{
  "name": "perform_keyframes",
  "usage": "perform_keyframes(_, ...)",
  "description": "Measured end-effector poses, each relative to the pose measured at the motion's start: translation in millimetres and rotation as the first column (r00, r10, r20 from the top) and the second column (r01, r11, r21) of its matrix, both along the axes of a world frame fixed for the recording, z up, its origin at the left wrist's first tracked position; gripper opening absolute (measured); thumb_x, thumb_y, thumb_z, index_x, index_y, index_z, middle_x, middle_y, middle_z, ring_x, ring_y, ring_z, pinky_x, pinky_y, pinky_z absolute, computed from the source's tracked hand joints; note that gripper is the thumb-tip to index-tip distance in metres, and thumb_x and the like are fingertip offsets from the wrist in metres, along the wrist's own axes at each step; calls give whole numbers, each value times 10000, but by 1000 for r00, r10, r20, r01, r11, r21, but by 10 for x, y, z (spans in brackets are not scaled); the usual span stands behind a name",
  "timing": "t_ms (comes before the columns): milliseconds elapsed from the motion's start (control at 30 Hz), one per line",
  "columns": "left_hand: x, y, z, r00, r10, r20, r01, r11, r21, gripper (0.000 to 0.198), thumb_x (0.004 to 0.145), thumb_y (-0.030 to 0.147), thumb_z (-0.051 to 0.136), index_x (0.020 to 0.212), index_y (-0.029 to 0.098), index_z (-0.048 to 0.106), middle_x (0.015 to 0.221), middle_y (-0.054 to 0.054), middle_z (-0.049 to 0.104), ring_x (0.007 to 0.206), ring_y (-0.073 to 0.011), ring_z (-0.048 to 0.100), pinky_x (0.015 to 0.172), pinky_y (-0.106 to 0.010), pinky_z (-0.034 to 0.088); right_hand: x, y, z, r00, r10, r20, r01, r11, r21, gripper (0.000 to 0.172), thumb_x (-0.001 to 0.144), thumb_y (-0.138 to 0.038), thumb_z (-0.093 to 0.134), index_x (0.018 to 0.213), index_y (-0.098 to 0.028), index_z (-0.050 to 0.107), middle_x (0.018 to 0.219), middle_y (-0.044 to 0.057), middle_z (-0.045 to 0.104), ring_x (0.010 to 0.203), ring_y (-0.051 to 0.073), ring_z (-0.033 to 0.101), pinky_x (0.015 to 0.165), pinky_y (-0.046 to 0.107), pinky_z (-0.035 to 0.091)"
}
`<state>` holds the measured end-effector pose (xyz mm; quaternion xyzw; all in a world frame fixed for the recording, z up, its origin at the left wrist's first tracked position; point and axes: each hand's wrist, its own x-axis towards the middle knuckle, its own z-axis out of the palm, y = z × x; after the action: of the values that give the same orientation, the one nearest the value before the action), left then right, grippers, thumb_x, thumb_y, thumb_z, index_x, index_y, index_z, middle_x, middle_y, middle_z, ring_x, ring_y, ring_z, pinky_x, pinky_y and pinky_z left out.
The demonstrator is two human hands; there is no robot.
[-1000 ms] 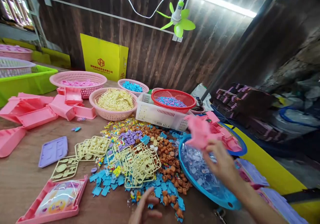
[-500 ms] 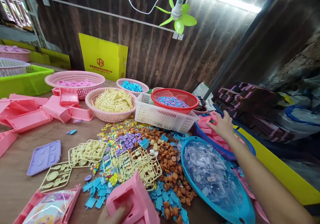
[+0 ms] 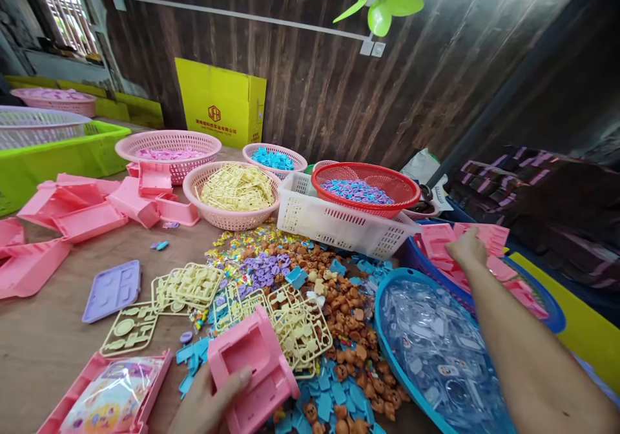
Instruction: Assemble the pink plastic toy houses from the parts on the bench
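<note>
My left hand [image 3: 208,398] grips a pink plastic toy housing [image 3: 254,369] with box-like recesses, thumb on its front, above the heap of parts at bottom centre. At the right, my right hand [image 3: 467,250] is in the blue basket [image 3: 555,321], its fingers closed at a pink plastic panel [image 3: 491,237] that stands tilted above the other pink pieces. Its fingertips are partly hidden. A pink tray [image 3: 162,369] with a printed clear packet [image 3: 109,398] lies at the lower left. Beside it are cream part frames [image 3: 128,330] and a lilac plate [image 3: 112,290].
A blue oval basin [image 3: 387,343] of clear bags stands below my right forearm. Brown bear-like pieces [image 3: 346,318] and blue pieces [image 3: 334,392] cover the middle. Behind are a white crate [image 3: 334,227], a red sieve [image 3: 402,192] and a pink basket [image 3: 227,217]. Pink housings [image 3: 92,221] lie left.
My right hand has lowered into the blue basket, and a pink panel now stands up beside it. My left hand has turned the pink housing, showing more recesses. The view has shifted right and down.
</note>
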<state>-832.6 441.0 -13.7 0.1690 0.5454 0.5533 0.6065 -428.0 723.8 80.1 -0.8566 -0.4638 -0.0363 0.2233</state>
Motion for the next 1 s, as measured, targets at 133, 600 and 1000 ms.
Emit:
perform_keyframes(133, -86, 124, 146, 992, 18, -124, -10, 998, 67, 579, 546, 478, 769, 983, 124, 627, 959, -101, 707, 900, -280, 651, 774, -343, 535, 3, -230, 32, 997, 22, 68, -26, 998, 55, 513, 778, -163, 450, 1239, 55, 384, 1068, 356, 554, 990, 354, 565, 675, 386, 333)
perform_keyframes(600, -163, 985, 130, 829, 11, -559, 206, 924, 323, 377, 716, 422, 519, 872, 94, 619, 764, -65, 630, 702, -199, 589, 678, -318, 474, -1571, -1542, -146, 560, 776, 290, -828, 506, 242, 515, 716, -189, 486, 1226, -208, 418, 852, 64, 648, 661, 225, 614, 595, 338, 487)
perform_keyframes(1000, -167, 492, 138, 575, -4, -818, 422, 858, 293, 627, 777, 236, 510, 1355, 57, 346, 1368, -206, 385, 1312, -296, 327, 1101, -445, 223, -2126, -1494, -393, 477, 872, 110, -860, 437, 264, 184, 851, -309, 481, 886, -218, 637, 878, 45, 686, 730, 200, 644, 668, 316, 502)
